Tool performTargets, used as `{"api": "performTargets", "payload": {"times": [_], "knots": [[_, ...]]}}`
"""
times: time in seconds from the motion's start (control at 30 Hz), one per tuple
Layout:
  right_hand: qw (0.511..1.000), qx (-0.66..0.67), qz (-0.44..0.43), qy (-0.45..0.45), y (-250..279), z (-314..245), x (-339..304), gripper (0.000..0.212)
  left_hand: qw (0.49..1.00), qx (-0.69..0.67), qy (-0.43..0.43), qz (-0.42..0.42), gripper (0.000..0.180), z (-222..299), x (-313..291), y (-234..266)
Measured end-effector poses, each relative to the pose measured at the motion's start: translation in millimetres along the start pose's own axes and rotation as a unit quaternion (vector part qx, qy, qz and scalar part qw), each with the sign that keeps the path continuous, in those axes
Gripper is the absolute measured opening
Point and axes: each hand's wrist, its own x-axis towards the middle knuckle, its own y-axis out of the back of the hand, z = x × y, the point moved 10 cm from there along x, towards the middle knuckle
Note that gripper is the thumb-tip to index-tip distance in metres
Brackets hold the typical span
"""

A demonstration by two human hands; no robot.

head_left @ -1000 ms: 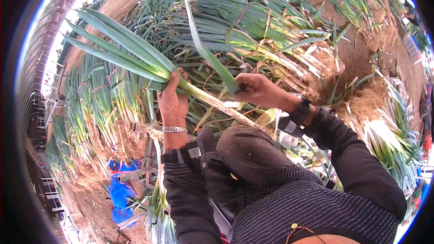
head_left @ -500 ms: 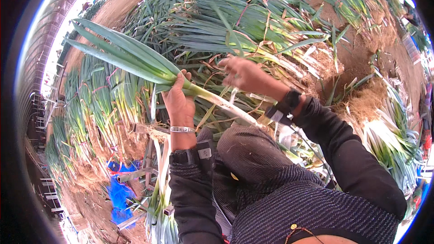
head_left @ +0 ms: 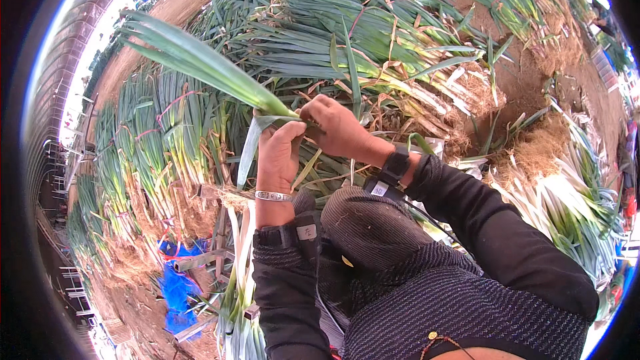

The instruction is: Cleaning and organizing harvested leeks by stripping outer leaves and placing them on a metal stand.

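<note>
A leek (head_left: 207,67) with long green leaves points up and to the left in front of me. My left hand (head_left: 277,160) is closed around it below the leaves. Right beside it, my right hand (head_left: 335,127) is closed too, its fingertips pinching the leek where the leaves part from the stalk. One leaf (head_left: 249,153) is bent down and hangs beside my left hand. The white stalk is mostly hidden behind my right hand and wrist. A loose green leaf strip (head_left: 353,70) stands up beyond my right hand.
A big heap of leeks (head_left: 360,20) lies ahead, roots to the right. Tied bundles (head_left: 153,140) stand at left. White-stalked leeks (head_left: 567,207) lie at right, and more (head_left: 240,293) beside my left forearm. Blue plastic (head_left: 177,293) and a metal frame (head_left: 203,259) are at lower left.
My right hand has come left and down from the open air onto the leek, closing beside my left hand. A leaf now folds down. The leek has shifted slightly to the right.
</note>
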Motion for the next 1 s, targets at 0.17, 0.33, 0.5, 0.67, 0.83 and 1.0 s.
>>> {"api": "performTargets", "payload": {"times": [0.17, 0.33, 0.5, 0.67, 0.83, 1.0], "knots": [[0.967, 0.194, -0.049, -0.156, 2, 29, 9, 0.025, 0.994, -0.098, -0.029, 0.026, 0.035, 9, 8, 6], [0.944, 0.279, -0.101, -0.141, -12, 12, 3, 0.029, 0.988, -0.156, -0.011, 0.02, 0.032, -2, 20, 16], [0.951, 0.26, -0.119, -0.121, -9, 1, 4, 0.029, 0.982, -0.182, -0.047, 0.023, 0.03, 0, 23, 23], [0.99, 0.099, -0.094, -0.037, 6, -9, 6, 0.028, 0.985, -0.158, -0.048, 0.055, 0.028, 2, 19, 19], [0.992, 0.102, -0.078, -0.002, 20, -30, -3, 0.032, 0.981, -0.138, -0.028, 0.132, 0.024, -5, 21, 42], [0.861, 0.473, -0.038, -0.186, 64, -17, 2, 0.016, 0.988, -0.11, -0.033, 0.107, 0.016, 2, 18, 35]]}}
